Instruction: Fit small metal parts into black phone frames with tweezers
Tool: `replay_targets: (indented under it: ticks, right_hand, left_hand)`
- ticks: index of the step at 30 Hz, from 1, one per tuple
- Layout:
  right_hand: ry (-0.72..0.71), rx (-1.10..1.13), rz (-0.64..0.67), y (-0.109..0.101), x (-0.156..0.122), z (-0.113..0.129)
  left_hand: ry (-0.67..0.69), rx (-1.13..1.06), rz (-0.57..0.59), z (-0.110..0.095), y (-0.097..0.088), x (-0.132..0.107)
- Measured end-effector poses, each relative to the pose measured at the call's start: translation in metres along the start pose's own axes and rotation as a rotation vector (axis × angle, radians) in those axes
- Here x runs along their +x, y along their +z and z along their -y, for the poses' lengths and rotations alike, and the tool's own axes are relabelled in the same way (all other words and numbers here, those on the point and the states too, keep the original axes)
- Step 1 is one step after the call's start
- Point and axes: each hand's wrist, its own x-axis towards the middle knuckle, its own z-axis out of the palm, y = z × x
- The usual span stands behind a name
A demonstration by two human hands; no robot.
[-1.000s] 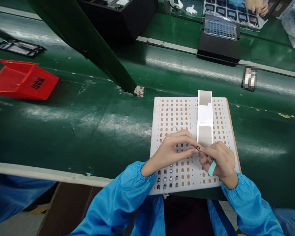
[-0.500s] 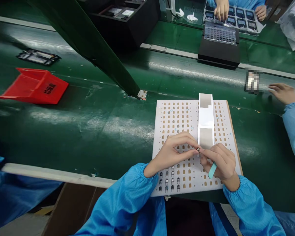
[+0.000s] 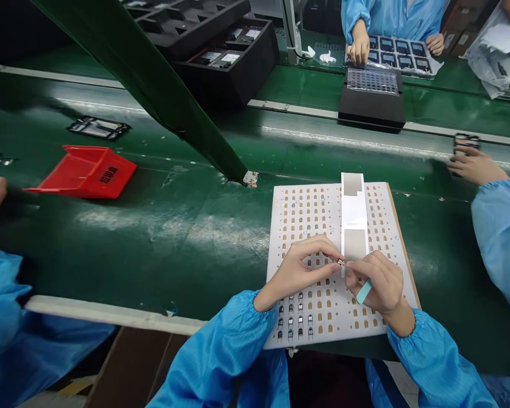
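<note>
A person in blue sleeves works over a white perforated board (image 3: 345, 314) lying on a green bench (image 3: 174, 266). The left hand (image 3: 304, 265) is closed to a pinch, thumb and forefinger holding a tiny dark metal part (image 3: 340, 262) just above the board. The right hand (image 3: 378, 280) is curled around a teal tool (image 3: 364, 292), its fingertips just beside that part; whether they touch it, I cannot tell. Beneath both hands, a white paper strip (image 3: 354, 209) with grey patches lies lengthwise on the board. Small dark clips (image 3: 300, 321) sit in rows at the board's near left corner. Well to the left stands a red plastic bin (image 3: 110, 180). On the right, a co-worker's hand (image 3: 478, 166) reaches onto a dark device frame (image 3: 466, 141).
</note>
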Motion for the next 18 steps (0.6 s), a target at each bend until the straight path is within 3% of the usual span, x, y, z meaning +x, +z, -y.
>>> replay_targets:
  ticks: [18]
  right_hand:
    - [-0.022, -0.004, 0.005, 0.0039, -0.0032, -0.0023]
  left_hand:
    - [-0.035, -0.013, 0.018, -0.0004, 0.0008, 0.0004]
